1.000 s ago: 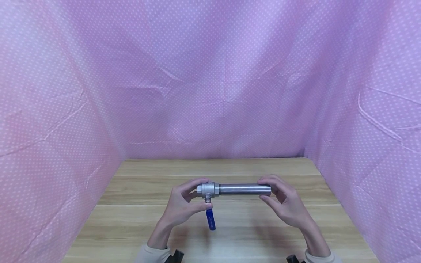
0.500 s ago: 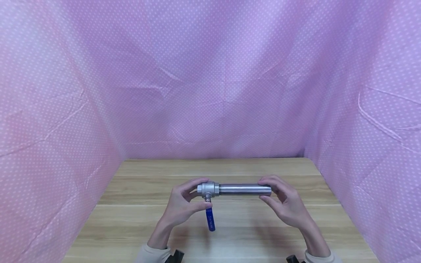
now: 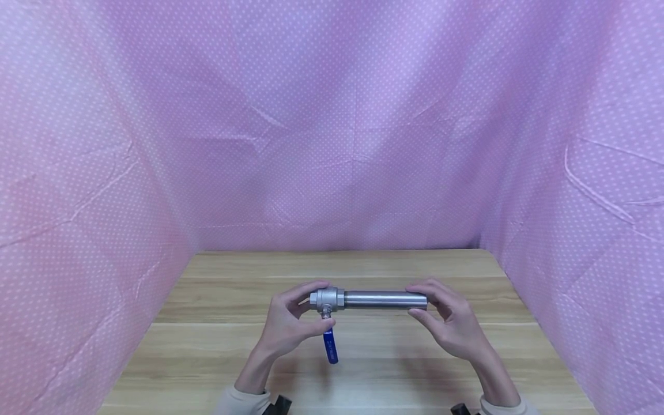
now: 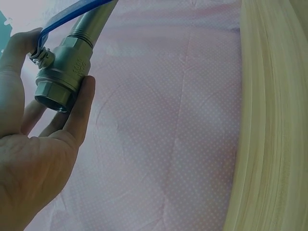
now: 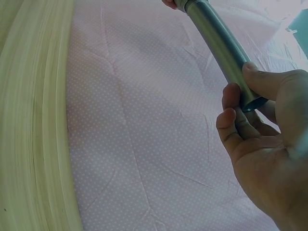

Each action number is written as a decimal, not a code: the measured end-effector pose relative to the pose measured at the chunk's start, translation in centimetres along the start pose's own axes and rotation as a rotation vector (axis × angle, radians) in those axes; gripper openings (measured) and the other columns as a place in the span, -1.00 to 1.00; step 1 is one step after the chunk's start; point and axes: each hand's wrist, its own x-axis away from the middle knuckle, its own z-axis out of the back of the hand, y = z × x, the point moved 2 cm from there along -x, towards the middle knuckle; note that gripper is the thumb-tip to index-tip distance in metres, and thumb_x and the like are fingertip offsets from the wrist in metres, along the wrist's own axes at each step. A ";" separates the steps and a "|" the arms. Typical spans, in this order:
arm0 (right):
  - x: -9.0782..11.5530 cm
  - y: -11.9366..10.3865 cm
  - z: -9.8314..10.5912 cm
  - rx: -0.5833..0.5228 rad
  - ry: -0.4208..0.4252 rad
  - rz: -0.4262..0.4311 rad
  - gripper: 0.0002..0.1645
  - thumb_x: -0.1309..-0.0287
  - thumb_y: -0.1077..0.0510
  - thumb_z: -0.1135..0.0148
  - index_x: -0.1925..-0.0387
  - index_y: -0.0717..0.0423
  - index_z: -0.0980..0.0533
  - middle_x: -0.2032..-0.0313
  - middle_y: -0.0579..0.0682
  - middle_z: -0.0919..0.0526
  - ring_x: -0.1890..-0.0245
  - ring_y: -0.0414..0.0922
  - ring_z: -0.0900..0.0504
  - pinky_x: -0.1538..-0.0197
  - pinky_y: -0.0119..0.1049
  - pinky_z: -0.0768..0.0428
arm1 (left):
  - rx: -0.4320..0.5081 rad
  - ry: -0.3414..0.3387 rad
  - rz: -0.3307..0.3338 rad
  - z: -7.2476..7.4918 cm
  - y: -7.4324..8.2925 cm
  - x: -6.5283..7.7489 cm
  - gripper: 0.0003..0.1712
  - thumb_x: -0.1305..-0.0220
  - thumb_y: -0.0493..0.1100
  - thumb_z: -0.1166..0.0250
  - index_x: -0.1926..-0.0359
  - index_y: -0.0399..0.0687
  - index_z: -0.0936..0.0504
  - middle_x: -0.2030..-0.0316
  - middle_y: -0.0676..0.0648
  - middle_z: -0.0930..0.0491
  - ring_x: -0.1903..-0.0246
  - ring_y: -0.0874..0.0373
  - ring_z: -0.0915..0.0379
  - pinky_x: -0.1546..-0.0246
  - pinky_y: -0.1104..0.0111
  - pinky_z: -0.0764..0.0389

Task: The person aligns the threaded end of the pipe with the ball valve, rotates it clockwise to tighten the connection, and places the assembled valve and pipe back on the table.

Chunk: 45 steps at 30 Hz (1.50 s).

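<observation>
Metal valve (image 3: pixel 327 298) x1, pipe (image 3: pixel 378 300) x1, hnds (image 3: pixel 284 327) (image 3: pixel 456 327) x2

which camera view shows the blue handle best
The head view: the blue handle shows its broad face down to the tip, though the left hand partly covers its upper end. The left wrist view cuts it off at the top; the right wrist view does not show it.

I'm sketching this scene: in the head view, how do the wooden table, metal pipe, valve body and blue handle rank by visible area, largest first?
1. Wooden table
2. Metal pipe
3. Valve body
4. Blue handle, partly covered by the left hand
</observation>
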 end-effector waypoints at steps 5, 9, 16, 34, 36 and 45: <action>0.1 0.1 -0.1 0.005 0.012 -0.009 -0.36 -0.10 0.75 -0.38 -0.23 0.48 -0.63 -0.11 0.03 -0.79 -0.04 -0.32 -0.77 -0.10 -0.57 -0.85 | 0.010 0.008 0.001 0.0 0.0 0.0 -0.22 -0.08 -0.50 -0.66 -0.37 -0.39 -0.67 -0.30 -0.48 -0.70 -0.25 0.20 -0.74 -0.42 0.27 -0.83; 0.2 0.1 0.0 0.032 0.022 -0.039 -0.40 -0.09 0.74 -0.40 -0.20 0.50 -0.64 -0.10 -0.10 -0.81 0.11 -0.35 -0.76 0.21 -0.52 -0.83 | 0.028 0.008 -0.017 0.0 0.1 0.0 -0.22 -0.08 -0.52 -0.65 -0.37 -0.44 -0.65 -0.30 -0.55 -0.67 -0.26 0.19 -0.74 -0.41 0.25 -0.83; -0.2 0.0 -0.2 -0.031 -0.008 0.014 -0.24 0.00 0.79 -0.40 -0.30 0.54 -0.56 -0.15 0.10 -0.77 0.00 -0.31 -0.76 0.18 -0.52 -0.82 | 0.039 0.026 -0.015 0.0 0.1 0.0 -0.23 -0.05 -0.54 -0.65 -0.35 -0.33 -0.70 -0.29 -0.48 -0.72 -0.26 0.17 -0.75 -0.38 0.19 -0.86; -0.2 -0.3 -0.3 -0.015 0.007 0.029 -0.27 0.04 0.82 -0.40 -0.23 0.51 -0.59 -0.13 0.11 -0.74 -0.12 -0.29 -0.74 -0.21 -0.56 -0.83 | 0.058 0.005 -0.071 0.0 -0.2 -0.1 -0.26 -0.08 -0.56 -0.64 -0.34 -0.39 -0.69 -0.25 -0.51 -0.72 -0.25 0.18 -0.75 -0.36 0.19 -0.87; 0.0 -0.3 -0.2 0.006 0.004 -0.003 -0.31 -0.01 0.79 -0.41 -0.23 0.51 -0.60 -0.14 0.05 -0.76 -0.12 -0.31 -0.75 -0.23 -0.56 -0.83 | 0.058 0.003 -0.070 0.1 -0.3 0.0 -0.25 -0.07 -0.56 -0.64 -0.34 -0.39 -0.69 -0.25 -0.51 -0.72 -0.25 0.18 -0.75 -0.36 0.19 -0.87; 0.1 -0.2 0.0 0.045 0.008 -0.053 -0.37 -0.10 0.73 -0.42 -0.24 0.50 -0.61 -0.11 -0.11 -0.78 0.17 -0.35 -0.69 0.35 -0.46 -0.72 | 0.060 0.005 -0.078 0.2 -0.2 -0.1 -0.25 -0.07 -0.57 -0.63 -0.34 -0.39 -0.69 -0.25 -0.51 -0.72 -0.24 0.17 -0.75 -0.36 0.18 -0.88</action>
